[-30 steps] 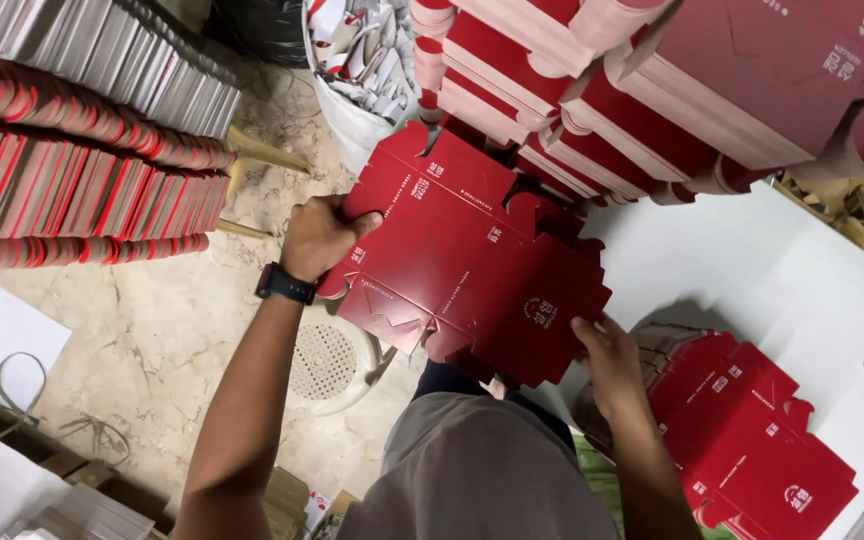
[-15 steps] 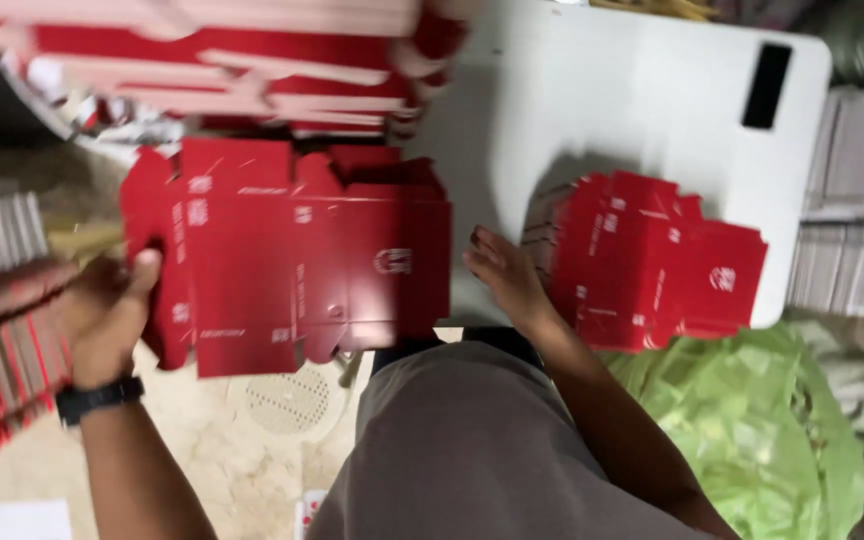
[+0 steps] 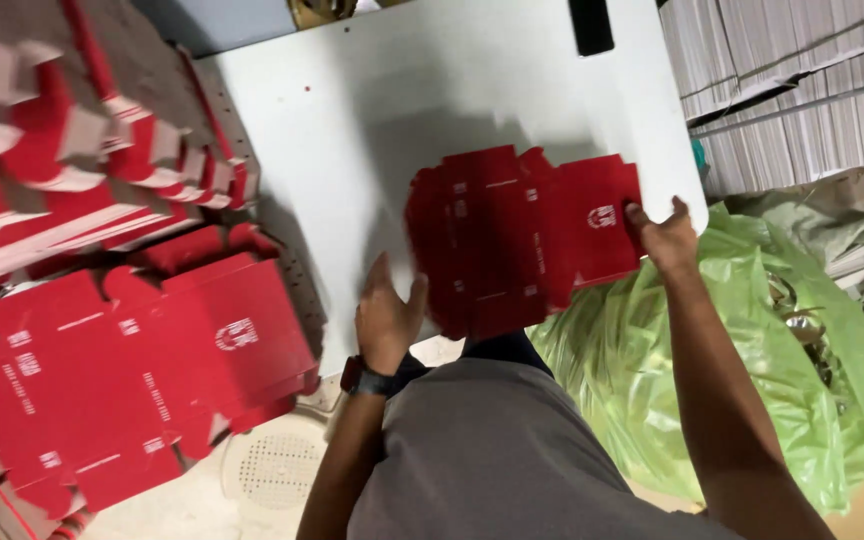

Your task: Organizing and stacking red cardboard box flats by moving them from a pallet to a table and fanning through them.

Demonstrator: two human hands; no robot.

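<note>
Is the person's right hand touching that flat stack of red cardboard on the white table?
Touching. The head view shows the right hand gripping the red cardboard stack's right edge, fingers overlapping it.
</note>
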